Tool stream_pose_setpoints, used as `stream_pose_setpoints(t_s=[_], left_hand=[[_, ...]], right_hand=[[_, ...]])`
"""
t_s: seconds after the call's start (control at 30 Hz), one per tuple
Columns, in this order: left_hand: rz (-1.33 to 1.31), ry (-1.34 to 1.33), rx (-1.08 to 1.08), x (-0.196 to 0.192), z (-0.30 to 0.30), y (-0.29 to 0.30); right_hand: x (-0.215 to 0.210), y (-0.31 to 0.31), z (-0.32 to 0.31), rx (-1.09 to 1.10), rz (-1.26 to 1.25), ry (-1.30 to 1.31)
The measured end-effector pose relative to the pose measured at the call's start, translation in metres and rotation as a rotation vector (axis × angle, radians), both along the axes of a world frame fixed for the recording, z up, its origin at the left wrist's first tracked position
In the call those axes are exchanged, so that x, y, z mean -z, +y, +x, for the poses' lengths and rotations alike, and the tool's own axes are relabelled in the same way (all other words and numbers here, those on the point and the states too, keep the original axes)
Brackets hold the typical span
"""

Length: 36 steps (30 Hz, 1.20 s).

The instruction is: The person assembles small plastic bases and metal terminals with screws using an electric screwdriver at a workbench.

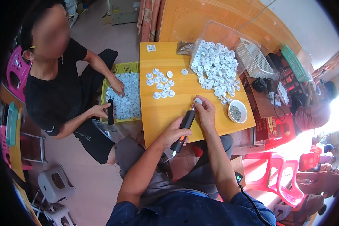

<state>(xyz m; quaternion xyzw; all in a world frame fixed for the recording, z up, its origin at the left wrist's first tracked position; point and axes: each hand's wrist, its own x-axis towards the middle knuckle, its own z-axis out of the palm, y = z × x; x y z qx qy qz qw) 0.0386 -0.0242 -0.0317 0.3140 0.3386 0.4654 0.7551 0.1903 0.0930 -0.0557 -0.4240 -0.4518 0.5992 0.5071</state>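
Observation:
My left hand [173,132] is wrapped round a black electric screwdriver [183,130], its tip pointing up and away from me. Between the fingers of my right hand [206,114] is a small round white plastic part [197,101], and the screwdriver's tip meets it or comes very close. Just right of that hand stands a white bowl [244,112] of small metal screws [235,112]. Farther back, a big heap of white plastic parts [214,62] spills from a clear bin [240,39]. Several loose white discs [160,86] lie on the table's left side.
The yellow wooden table [158,124] is before me. At the left, a co-worker [52,83] reaches into a yellow crate [125,68] of white parts, holding a black screwdriver [110,112]. A white basket [265,67] and pink chairs [269,165] are at the right; a grey stool [56,184] stands lower left.

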Motion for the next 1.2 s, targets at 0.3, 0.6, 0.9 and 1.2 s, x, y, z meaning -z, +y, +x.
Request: stream_pose_setpoints(t_s=[0.3, 0.6, 0.9, 1.2], left_hand=[[-0.026, -0.007, 0.024, 0.004, -0.001, 0.002], [-0.004, -0.005, 0.014, 0.0, -0.004, 0.001], [-0.017, -0.481, -0.054, 0.036, -0.031, 0.003], [0.094, -0.423, -0.116, 0.024, -0.053, -0.017]], right_hand=[[0.003, 0.002, 0.002, -0.037, 0.036, -0.018], [0.017, 0.012, 0.007, -0.084, 0.109, 0.004], [-0.003, 0.041, 0.04, 0.048, -0.271, 0.539], [-0.004, 0.015, 0.034, 0.101, 0.466, -0.838]])
